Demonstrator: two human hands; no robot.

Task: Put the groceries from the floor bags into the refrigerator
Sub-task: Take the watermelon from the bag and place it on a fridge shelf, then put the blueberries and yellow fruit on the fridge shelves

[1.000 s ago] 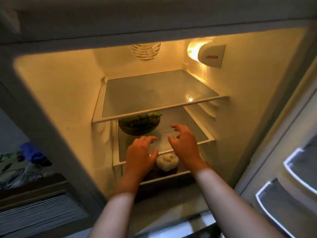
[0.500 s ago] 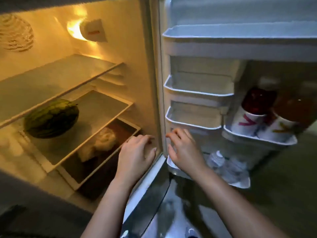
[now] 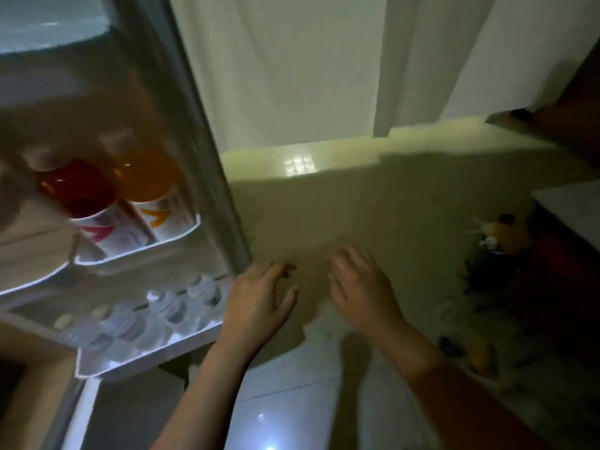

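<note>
Step in hand, as judged: between items, fetching next grocery; nothing carried
Left hand (image 3: 259, 303) and right hand (image 3: 360, 287) both empty, fingers loosely spread, held over pale tiled floor (image 3: 292, 401)
White refrigerator door (image 3: 136, 319) open at left, bottles racked inside
Blurred dark heap of floor bags (image 3: 487, 254) at right, contents unclear
Next: reach toward bags, one item to be gripped
</note>
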